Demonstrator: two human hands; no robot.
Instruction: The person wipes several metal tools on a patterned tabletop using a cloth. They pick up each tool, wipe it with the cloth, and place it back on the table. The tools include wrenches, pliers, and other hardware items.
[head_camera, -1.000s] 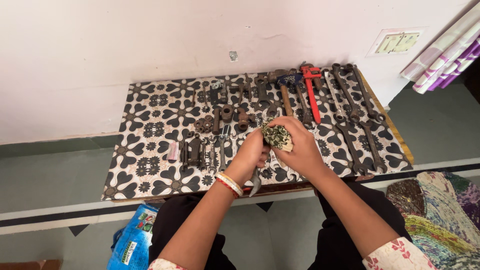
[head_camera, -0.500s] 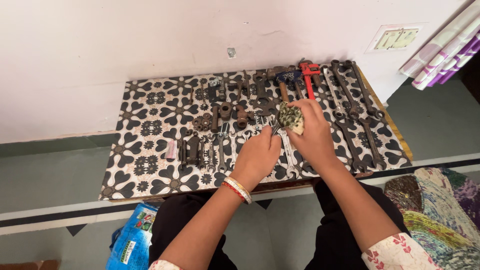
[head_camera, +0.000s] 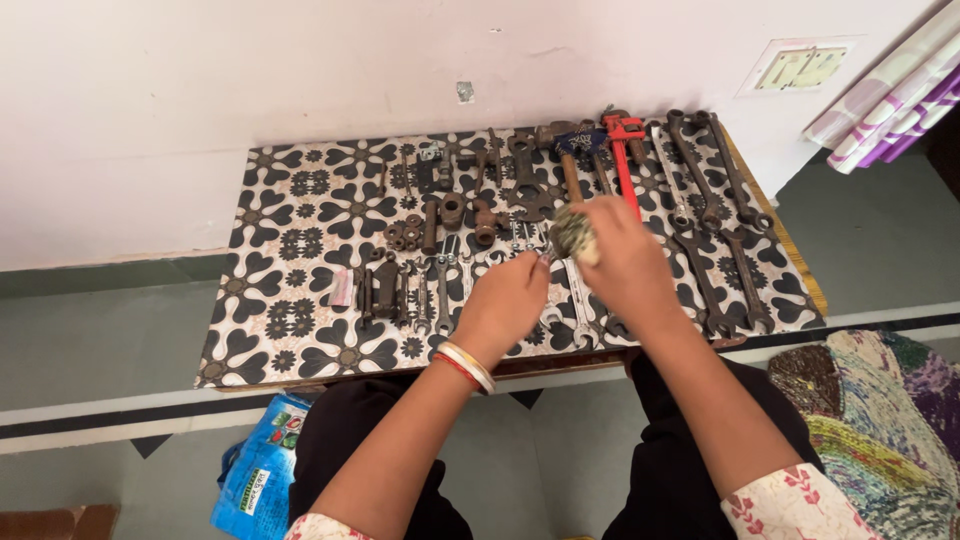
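My right hand (head_camera: 625, 262) holds a small round greenish scrubbing pad (head_camera: 572, 232) over the middle of a black-and-white patterned mat (head_camera: 290, 330). My left hand (head_camera: 510, 300), with red and white bangles at the wrist, pinches the end of a small metal spanner (head_camera: 545, 258) right beside the pad. Rows of small spanners (head_camera: 440, 290) lie on the mat below and to the left of both hands.
Large rusty wrenches (head_camera: 715, 230), a red pipe wrench (head_camera: 625, 150), a hammer (head_camera: 565, 150) and rusty sockets (head_camera: 440, 215) cover the mat's back and right. A blue packet (head_camera: 255, 475) lies on the floor at lower left, folded patterned cloth (head_camera: 880, 430) at lower right.
Both hands have moved away from me, toward the back of the mat, the pad going with the right hand. The left hand now pinches a small spanner.
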